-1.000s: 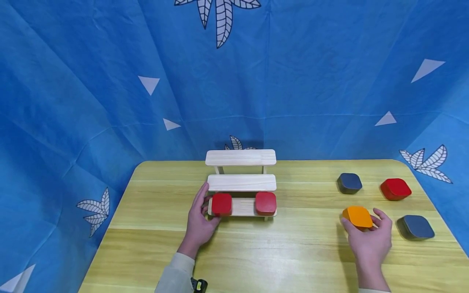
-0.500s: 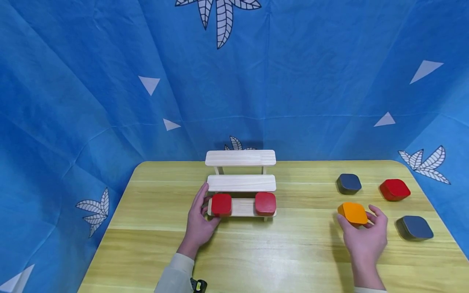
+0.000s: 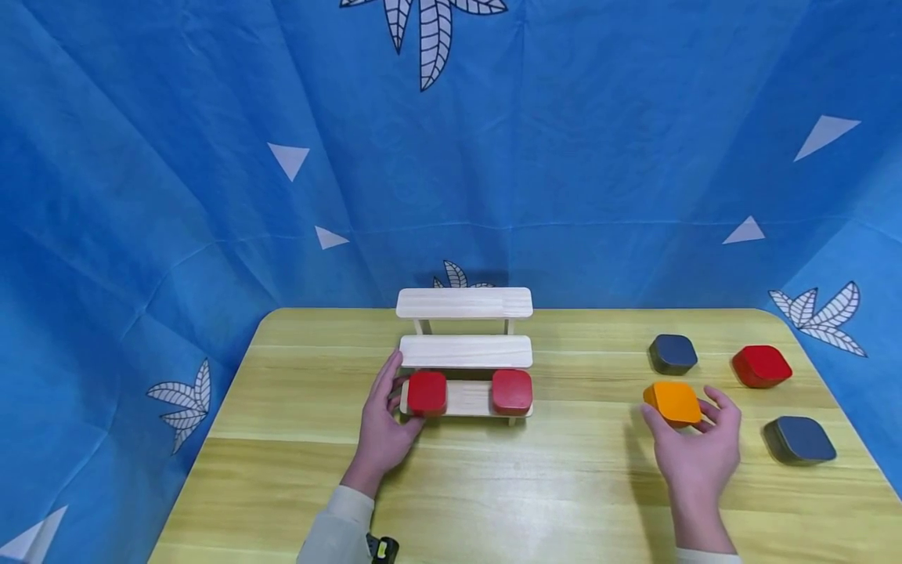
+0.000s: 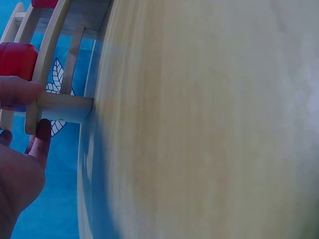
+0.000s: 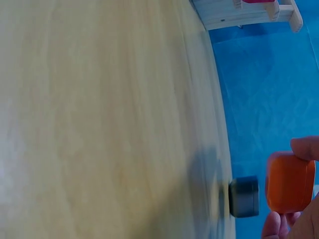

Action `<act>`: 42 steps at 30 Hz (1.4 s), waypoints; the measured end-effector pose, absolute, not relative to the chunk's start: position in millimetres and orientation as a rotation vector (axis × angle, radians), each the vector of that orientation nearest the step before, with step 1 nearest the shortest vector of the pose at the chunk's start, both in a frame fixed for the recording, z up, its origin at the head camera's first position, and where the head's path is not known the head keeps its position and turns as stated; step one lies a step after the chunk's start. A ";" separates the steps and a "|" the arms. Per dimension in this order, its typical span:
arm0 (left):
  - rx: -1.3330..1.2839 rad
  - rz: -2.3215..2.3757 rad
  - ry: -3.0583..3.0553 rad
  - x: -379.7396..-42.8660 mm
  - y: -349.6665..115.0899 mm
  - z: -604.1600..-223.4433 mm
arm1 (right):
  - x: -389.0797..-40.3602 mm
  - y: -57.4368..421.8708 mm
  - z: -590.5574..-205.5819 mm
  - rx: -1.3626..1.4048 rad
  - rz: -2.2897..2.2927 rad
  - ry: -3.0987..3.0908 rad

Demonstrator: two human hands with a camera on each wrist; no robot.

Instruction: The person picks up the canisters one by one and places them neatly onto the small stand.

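In the head view my right hand [image 3: 698, 462] pinches an orange rounded-square block [image 3: 678, 403] between thumb and fingers. The right wrist view shows that orange block [image 5: 290, 183] side-on, with a fingertip at its top and others below. My left hand [image 3: 385, 435] grips the left end of the lowest step of a pale wooden three-step display rack [image 3: 465, 352]. The left wrist view has the thumb on one side of the rack's step [image 4: 34, 117] and fingers curled on the other. Two red blocks stand on that lowest step, one at the left end [image 3: 427, 394], one at the right [image 3: 512, 392].
Right of the rack, a dark grey block [image 3: 672, 354], another red block [image 3: 763, 366] and a second dark grey block [image 3: 799, 439] lie on the wooden table [image 3: 550, 486]. A blue patterned cloth [image 3: 599, 157] hangs behind the table's far edge.
My right hand has carried the orange block slightly left and towards the far side of the table. My left hand stays in place on the rack.
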State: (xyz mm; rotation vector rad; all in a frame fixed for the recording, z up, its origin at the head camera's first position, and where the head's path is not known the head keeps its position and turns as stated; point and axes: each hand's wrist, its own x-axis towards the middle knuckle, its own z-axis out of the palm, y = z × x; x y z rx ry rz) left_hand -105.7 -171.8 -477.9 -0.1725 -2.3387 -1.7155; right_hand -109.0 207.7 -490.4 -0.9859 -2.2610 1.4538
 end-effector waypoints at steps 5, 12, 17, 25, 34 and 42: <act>-0.174 -1.704 -2.339 -105.5 -171.9 -477.4 | -109.6 201.8 -485.8 -0.948 1.455 -2.246; -0.174 -1.694 -2.346 -105.6 -172.4 -477.7 | -111.9 196.8 -481.7 -0.907 1.437 -2.245; -0.177 -1.700 -2.341 -105.8 -172.1 -477.0 | -112.7 194.0 -478.4 -0.889 1.438 -2.245; -0.183 -1.695 -2.341 -105.7 -172.4 -476.0 | -112.9 186.8 -474.1 -0.816 1.441 -2.223; -0.178 -1.694 -2.350 -105.4 -172.5 -476.6 | -116.2 177.4 -468.8 -0.759 1.475 -2.179; -0.182 -1.696 -2.349 -105.4 -172.4 -475.4 | -117.5 169.9 -464.7 -0.696 1.465 -2.164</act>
